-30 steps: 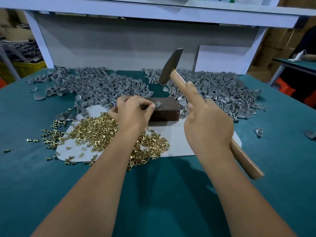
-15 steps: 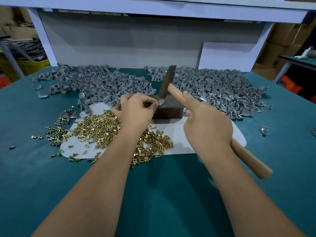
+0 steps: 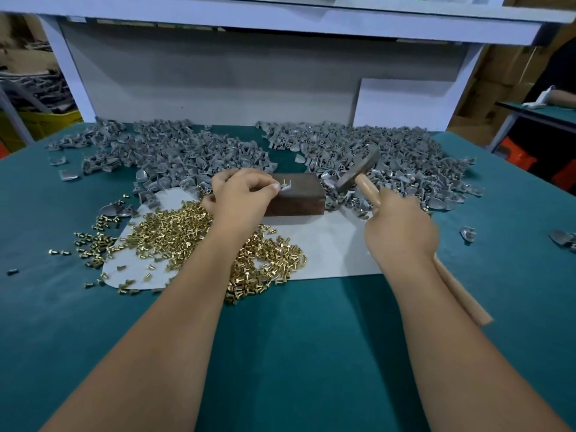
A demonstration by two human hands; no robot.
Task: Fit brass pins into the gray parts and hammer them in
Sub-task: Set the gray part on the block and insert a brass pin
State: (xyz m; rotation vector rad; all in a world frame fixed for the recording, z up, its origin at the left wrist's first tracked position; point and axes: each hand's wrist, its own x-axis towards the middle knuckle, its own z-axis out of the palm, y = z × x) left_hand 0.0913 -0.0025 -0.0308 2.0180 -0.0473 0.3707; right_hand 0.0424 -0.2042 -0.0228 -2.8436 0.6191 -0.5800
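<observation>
My left hand pinches a small gray part on top of the dark brown block; a brass pin sticks up out of the part. My right hand grips the wooden handle of a hammer, whose metal head hangs to the right of the block, above loose gray parts. A heap of brass pins lies on a white sheet under my left forearm. Gray parts are piled behind the block on the left and on the right.
The work lies on a teal-covered table. A white shelf frame with a gray back panel closes off the far side. Stray gray parts lie at the right, stray pins at the left.
The hammer came down onto the part on the block, then swung away to the right and now hangs low beside the block. My left hand stayed on the gray part.
</observation>
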